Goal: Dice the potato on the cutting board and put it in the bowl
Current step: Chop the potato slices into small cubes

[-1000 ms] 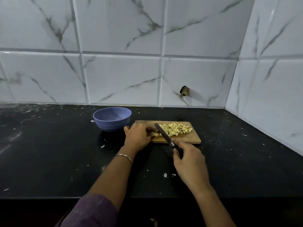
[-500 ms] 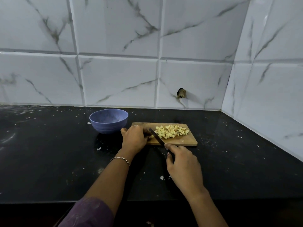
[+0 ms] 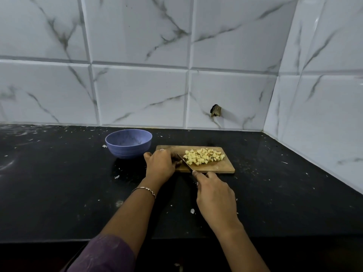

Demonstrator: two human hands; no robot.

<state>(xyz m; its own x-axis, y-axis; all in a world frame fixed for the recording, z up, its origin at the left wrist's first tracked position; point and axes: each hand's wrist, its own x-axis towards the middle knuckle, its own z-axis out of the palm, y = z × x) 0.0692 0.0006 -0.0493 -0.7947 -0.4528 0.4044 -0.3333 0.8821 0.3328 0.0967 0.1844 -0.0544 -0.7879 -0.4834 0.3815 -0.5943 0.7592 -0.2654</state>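
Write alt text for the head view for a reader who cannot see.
A right hand holds a knife beside diced potato on a wooden cutting board; the left hand rests at its left end. A blue bowl stands nearby.

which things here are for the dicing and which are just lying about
Job: rectangular wooden cutting board; pale yellow diced potato; round blue bowl; dark-handled knife in right hand; left hand at board's left end.
Lying about: white scraps on black countertop; dark stub in marbled wall tile.
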